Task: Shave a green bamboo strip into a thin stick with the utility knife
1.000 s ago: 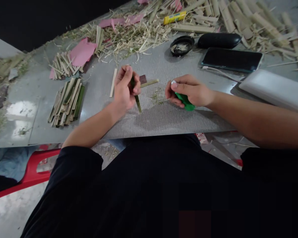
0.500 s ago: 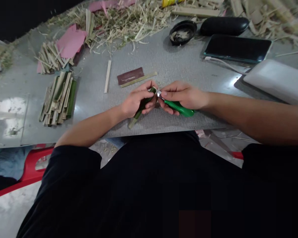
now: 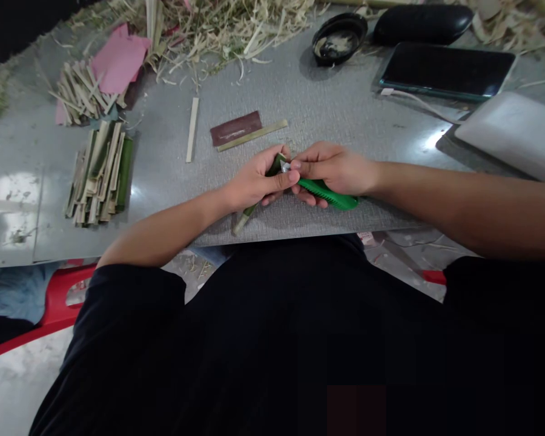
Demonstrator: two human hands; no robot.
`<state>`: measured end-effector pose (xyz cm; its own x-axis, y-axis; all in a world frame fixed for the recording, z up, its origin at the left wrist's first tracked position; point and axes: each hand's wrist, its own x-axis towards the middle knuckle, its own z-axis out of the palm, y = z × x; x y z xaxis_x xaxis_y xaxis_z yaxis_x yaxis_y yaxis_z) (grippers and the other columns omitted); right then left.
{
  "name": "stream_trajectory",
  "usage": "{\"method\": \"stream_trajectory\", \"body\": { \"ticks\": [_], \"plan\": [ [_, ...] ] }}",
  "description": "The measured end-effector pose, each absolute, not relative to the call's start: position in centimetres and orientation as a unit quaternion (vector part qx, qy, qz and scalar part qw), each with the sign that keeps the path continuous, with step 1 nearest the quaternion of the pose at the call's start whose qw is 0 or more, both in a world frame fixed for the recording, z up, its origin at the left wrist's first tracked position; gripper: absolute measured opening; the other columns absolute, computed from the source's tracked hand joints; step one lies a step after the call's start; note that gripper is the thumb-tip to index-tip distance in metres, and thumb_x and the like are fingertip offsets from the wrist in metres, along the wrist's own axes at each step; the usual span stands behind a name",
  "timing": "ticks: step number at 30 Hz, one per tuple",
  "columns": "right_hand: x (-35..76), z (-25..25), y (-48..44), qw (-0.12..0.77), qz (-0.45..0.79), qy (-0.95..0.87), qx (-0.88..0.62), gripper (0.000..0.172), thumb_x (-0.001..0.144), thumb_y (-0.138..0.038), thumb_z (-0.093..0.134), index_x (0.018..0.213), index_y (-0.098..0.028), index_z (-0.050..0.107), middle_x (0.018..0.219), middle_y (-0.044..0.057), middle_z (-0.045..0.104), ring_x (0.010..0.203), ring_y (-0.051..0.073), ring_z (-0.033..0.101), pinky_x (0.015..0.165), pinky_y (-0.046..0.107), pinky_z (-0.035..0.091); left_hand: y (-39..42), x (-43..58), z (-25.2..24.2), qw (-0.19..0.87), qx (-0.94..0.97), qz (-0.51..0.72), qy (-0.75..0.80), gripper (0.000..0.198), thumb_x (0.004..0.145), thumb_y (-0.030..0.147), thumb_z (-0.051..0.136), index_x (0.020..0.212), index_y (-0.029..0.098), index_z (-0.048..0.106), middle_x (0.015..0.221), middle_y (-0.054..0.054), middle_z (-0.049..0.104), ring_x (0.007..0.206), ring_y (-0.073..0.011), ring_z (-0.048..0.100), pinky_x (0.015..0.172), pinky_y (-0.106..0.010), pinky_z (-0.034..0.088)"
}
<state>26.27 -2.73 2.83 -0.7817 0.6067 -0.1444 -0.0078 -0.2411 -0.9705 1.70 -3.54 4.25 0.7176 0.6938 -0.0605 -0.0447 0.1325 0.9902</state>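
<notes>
My left hand (image 3: pixel 257 178) is closed around a green bamboo strip (image 3: pixel 241 223), whose pale lower end sticks out toward the table's front edge. In my right hand (image 3: pixel 340 169) is a green-handled utility knife (image 3: pixel 333 197). Its metal blade lies against the upper end of the strip, and my left thumb presses near the blade. Just beyond my hands lie a brown piece of sandpaper (image 3: pixel 236 128) and a thin bamboo slat (image 3: pixel 253 135) along its near edge. A second pale slat (image 3: pixel 192 130) lies apart to the left.
To the left sit a stack of bamboo strips (image 3: pixel 100 175) and a pile of thin slats (image 3: pixel 79 91) with pink paper (image 3: pixel 120 59). Shavings (image 3: pixel 236 27) cover the back. A black bowl (image 3: pixel 338 39), black case (image 3: pixel 422 24), phone (image 3: pixel 447 71) and white object (image 3: pixel 518 133) stand right.
My left thumb has come forward onto the knife near its blade, and the blade has moved over the strip's end. The whole view has shifted slightly.
</notes>
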Motion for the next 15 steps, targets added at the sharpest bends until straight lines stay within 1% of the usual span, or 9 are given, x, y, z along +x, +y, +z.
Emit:
{"method": "stream_trajectory", "body": {
  "ticks": [3, 6, 8, 9, 12, 15],
  "plan": [
    [26.0, 3.8, -3.2, 0.206, 0.737, -0.58, -0.279, 0.07, 0.132, -0.073, 0.078, 0.086, -0.022, 0.072, 0.064, 0.003, 0.074, 0.043, 0.014, 0.066, 0.043, 0.024, 0.055, -3.2, 1.7, 3.4, 0.679, 0.626, 0.267, 0.275, 0.092, 0.085, 0.094, 0.112, 0.102, 0.03, 0.049, 0.076, 0.005, 0.074, 0.045, -0.0093, 0.056, 0.042, -0.028, 0.032],
    [25.9, 5.0, -3.7, 0.216, 0.728, -0.588, -0.28, 0.065, 0.134, -0.064, 0.078, 0.085, -0.021, 0.073, 0.063, 0.001, 0.074, 0.043, 0.014, 0.066, 0.044, 0.022, 0.055, -2.9, 1.7, 2.8, 0.668, 0.638, 0.269, 0.272, 0.093, 0.083, 0.103, 0.106, 0.099, 0.03, 0.051, 0.066, 0.007, 0.065, 0.043, -0.01, 0.05, 0.043, -0.03, 0.03],
    [25.9, 5.4, -3.8, 0.221, 0.727, -0.59, -0.271, 0.062, 0.135, -0.058, 0.078, 0.085, -0.02, 0.075, 0.061, 0.0, 0.073, 0.042, 0.013, 0.064, 0.043, 0.021, 0.055, -2.9, 1.9, 2.8, 0.663, 0.641, 0.277, 0.269, 0.093, 0.082, 0.106, 0.104, 0.095, 0.03, 0.052, 0.063, 0.008, 0.061, 0.045, -0.0105, 0.049, 0.045, -0.031, 0.03],
    [25.9, 5.4, -3.8, 0.221, 0.729, -0.589, -0.268, 0.063, 0.135, -0.058, 0.078, 0.085, -0.02, 0.074, 0.06, 0.0, 0.071, 0.041, 0.013, 0.062, 0.042, 0.021, 0.054, -2.8, 1.9, 2.8, 0.661, 0.642, 0.28, 0.27, 0.093, 0.082, 0.107, 0.104, 0.094, 0.03, 0.052, 0.064, 0.008, 0.06, 0.047, -0.0108, 0.05, 0.047, -0.032, 0.031],
    [25.8, 4.6, -3.6, 0.212, 0.731, -0.591, -0.267, 0.07, 0.135, -0.067, 0.075, 0.082, -0.022, 0.07, 0.056, -0.001, 0.066, 0.037, 0.013, 0.058, 0.039, 0.023, 0.051, -2.8, 2.0, 3.2, 0.654, 0.645, 0.276, 0.284, 0.096, 0.075, 0.107, 0.107, 0.093, 0.029, 0.053, 0.067, 0.007, 0.061, 0.052, -0.0115, 0.054, 0.05, -0.034, 0.034],
    [25.7, 3.6, -3.2, 0.211, 0.728, -0.596, -0.265, 0.073, 0.133, -0.074, 0.075, 0.082, -0.022, 0.069, 0.057, 0.0, 0.066, 0.036, 0.014, 0.058, 0.038, 0.025, 0.051, -2.6, 1.8, 3.1, 0.656, 0.649, 0.261, 0.284, 0.098, 0.072, 0.108, 0.108, 0.093, 0.03, 0.053, 0.068, 0.007, 0.061, 0.053, -0.0109, 0.051, 0.049, -0.034, 0.031]
  ]
}}
